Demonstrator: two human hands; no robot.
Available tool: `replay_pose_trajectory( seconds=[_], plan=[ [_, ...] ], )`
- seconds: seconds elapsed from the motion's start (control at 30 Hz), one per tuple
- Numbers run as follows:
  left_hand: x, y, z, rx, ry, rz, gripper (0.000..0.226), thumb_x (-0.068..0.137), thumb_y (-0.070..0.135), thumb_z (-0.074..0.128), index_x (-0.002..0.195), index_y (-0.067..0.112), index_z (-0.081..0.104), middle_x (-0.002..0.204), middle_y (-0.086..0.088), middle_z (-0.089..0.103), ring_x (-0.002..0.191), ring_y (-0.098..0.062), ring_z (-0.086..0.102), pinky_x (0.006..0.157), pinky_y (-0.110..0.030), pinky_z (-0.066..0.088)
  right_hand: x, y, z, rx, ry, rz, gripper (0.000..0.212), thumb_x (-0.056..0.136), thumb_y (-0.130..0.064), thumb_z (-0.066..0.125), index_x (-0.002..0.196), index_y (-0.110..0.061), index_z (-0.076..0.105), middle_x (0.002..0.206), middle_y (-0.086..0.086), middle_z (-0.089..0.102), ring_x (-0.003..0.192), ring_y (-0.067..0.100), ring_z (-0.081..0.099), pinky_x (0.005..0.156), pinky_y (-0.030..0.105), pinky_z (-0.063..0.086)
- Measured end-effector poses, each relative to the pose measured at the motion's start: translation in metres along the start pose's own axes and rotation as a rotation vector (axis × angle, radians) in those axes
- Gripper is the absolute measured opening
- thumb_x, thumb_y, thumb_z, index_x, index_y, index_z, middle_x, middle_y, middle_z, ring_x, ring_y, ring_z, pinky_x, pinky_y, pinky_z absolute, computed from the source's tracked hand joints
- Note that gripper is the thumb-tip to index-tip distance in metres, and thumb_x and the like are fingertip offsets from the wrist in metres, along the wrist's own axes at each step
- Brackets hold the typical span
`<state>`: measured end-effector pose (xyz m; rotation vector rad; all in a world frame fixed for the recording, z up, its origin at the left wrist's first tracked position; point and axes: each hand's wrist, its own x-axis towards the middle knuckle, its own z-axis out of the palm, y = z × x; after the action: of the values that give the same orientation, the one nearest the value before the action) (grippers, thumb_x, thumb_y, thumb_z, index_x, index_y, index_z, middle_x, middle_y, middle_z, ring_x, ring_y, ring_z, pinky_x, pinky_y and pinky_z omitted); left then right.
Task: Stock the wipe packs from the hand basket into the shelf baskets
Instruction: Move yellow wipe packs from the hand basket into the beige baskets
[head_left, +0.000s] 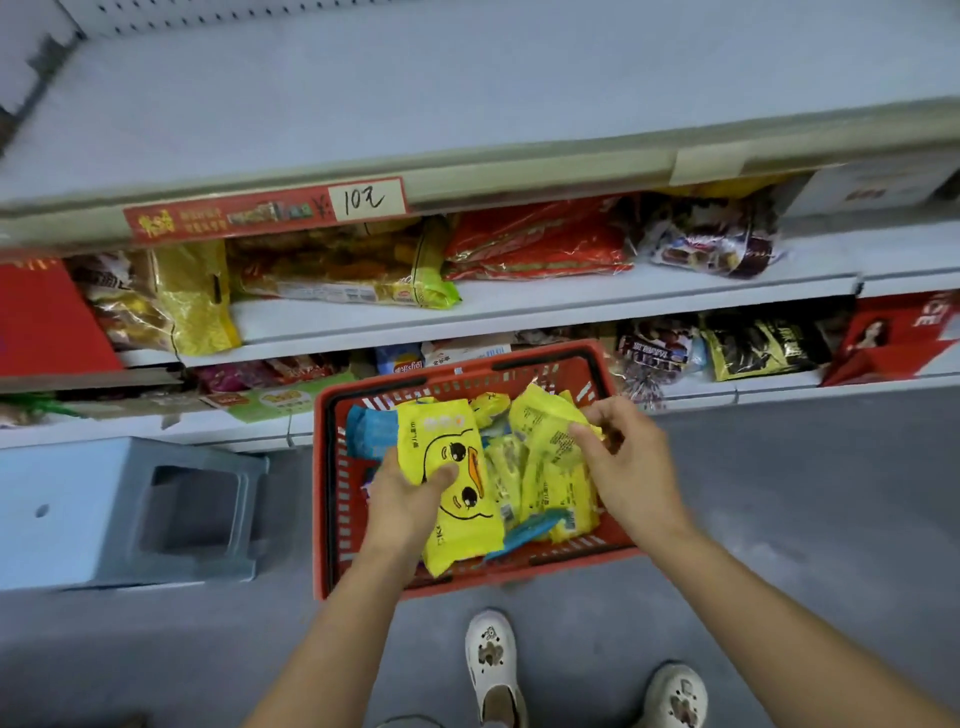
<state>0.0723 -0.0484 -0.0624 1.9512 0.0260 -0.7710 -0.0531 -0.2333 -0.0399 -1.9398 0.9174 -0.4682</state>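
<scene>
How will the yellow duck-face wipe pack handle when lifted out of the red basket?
Probably floppy: the duck-face pack is a soft film pouch, crinkled at its lower end. Possibly slippery: the film looks glossy, so the left hand, thumb on top, may need a firm pinch. Flat, so unlikely to roll.

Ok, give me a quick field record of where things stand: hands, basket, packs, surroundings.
left hand: grips the duck-face pack, over the basket
right hand: pinches another yellow pack at its upper end
hand basket: red, on the floor by the lowest shelf; more yellow packs and blue packs inside
shelf baskets: none in view
shelves: hold snack bags
grey stool: on the floor, left of the basket
</scene>
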Motion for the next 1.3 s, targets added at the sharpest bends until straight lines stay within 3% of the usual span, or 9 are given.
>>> replay_pose_trajectory(
  seconds=[0.13, 0.23, 0.4, 0.7, 0.77, 0.8, 0.83, 0.93, 1.3],
  plan=[
    [-0.052, 0.05, 0.064, -0.307, -0.095, -0.124, 0.033, 0.09, 0.047, 0.061, 0.119, 0.032, 0.061, 0.119, 0.001, 0.069, 0.11, -0.024, 0.065, 0.095, -0.054, 0.05, -0.029, -0.03, -0.038, -0.075, 0.092, -0.28, 0.023, 0.076, -0.014, 0.076, 0.08, -0.024, 0.055, 0.099, -0.012, 0.068, 0.088, 0.009, 0.06, 0.071, 0.03, 0.05],
    [-0.079, 0.079, 0.107, -0.492, -0.197, -0.2, 0.095, 0.058, 0.091, 0.057, 0.134, 0.035, 0.053, 0.139, 0.002, 0.056, 0.127, -0.024, 0.053, 0.105, -0.053, 0.041, -0.047, -0.028, -0.069, -0.231, 0.138, -0.568, 0.019, 0.069, -0.006, 0.07, 0.076, -0.019, 0.058, 0.108, -0.013, 0.069, 0.087, 0.012, 0.055, 0.068, 0.025, 0.047],
    [-0.148, 0.135, 0.165, -0.461, -0.153, 0.02, 0.06, 0.086, 0.055, 0.062, 0.135, 0.029, 0.039, 0.124, 0.003, 0.057, 0.114, -0.02, 0.059, 0.098, -0.038, 0.047, -0.057, -0.016, -0.146, -0.304, 0.121, -0.841, 0.007, 0.085, -0.017, 0.064, 0.081, -0.014, 0.068, 0.12, -0.008, 0.066, 0.082, 0.02, 0.053, 0.071, 0.032, 0.044],
    [-0.204, 0.191, 0.256, -0.348, -0.189, 0.237, 0.042, 0.094, 0.055, 0.048, 0.121, 0.027, 0.064, 0.114, 0.003, 0.071, 0.107, -0.022, 0.066, 0.096, -0.049, 0.051, -0.022, 0.017, -0.338, 0.278, 0.212, 0.112, 0.051, 0.097, -0.047, 0.042, 0.108, -0.001, 0.059, 0.105, 0.007, 0.062, 0.09, 0.016, 0.054, 0.075, 0.027, 0.042],
    [-0.214, 0.202, 0.275, -0.342, -0.238, 0.277, 0.04, 0.095, 0.054, 0.048, 0.119, 0.026, 0.065, 0.109, 0.001, 0.074, 0.103, -0.024, 0.069, 0.092, -0.051, 0.054, -0.011, 0.021, -0.362, 0.325, 0.139, 0.157, 0.062, 0.097, -0.047, 0.044, 0.104, 0.013, 0.055, 0.099, 0.03, 0.061, 0.078, 0.024, 0.055, 0.065, 0.035, 0.046],
    [-0.218, 0.209, 0.283, -0.339, -0.251, 0.304, 0.038, 0.097, 0.05, 0.047, 0.119, 0.025, 0.065, 0.106, 0.0, 0.075, 0.099, -0.024, 0.071, 0.087, -0.049, 0.056, -0.008, 0.021, -0.373, 0.359, 0.146, 0.163, 0.06, 0.097, -0.043, 0.047, 0.102, 0.016, 0.055, 0.121, 0.008, 0.041, 0.075, 0.032, 0.054, 0.059, 0.037, 0.047],
    [-0.221, 0.216, 0.29, -0.334, -0.255, 0.334, 0.036, 0.098, 0.046, 0.046, 0.119, 0.024, 0.066, 0.104, 0.0, 0.075, 0.096, -0.022, 0.072, 0.083, -0.044, 0.059, -0.004, 0.021, -0.382, 0.408, 0.163, 0.175, 0.056, 0.097, -0.038, 0.049, 0.095, 0.018, 0.055, 0.077, 0.007, 0.043, 0.067, 0.034, 0.05, 0.05, 0.035, 0.046],
    [-0.219, 0.238, 0.311, -0.284, -0.252, 0.418, 0.031, 0.099, 0.043, 0.049, 0.118, 0.027, 0.067, 0.107, 0.003, 0.074, 0.102, -0.021, 0.07, 0.088, -0.044, 0.056, 0.012, 0.025, -0.404, 0.541, 0.222, 0.216, 0.047, 0.097, -0.029, 0.052, 0.085, 0.016, 0.056, 0.066, 0.015, 0.051, 0.055, 0.024, 0.043, 0.042, 0.027, 0.037],
    [-0.153, 0.342, 0.388, -0.304, -0.272, 0.374, 0.033, 0.092, 0.042, 0.059, 0.109, 0.016, 0.067, 0.097, -0.007, 0.076, 0.087, -0.026, 0.073, 0.077, -0.044, 0.06, 0.132, 0.032, -0.474, 0.678, 0.006, 0.236, 0.03, 0.085, -0.033, 0.068, 0.1, -0.007, 0.071, 0.096, 0.013, 0.072, 0.073, 0.021, 0.064, 0.045, 0.026, 0.051]
  ],
)
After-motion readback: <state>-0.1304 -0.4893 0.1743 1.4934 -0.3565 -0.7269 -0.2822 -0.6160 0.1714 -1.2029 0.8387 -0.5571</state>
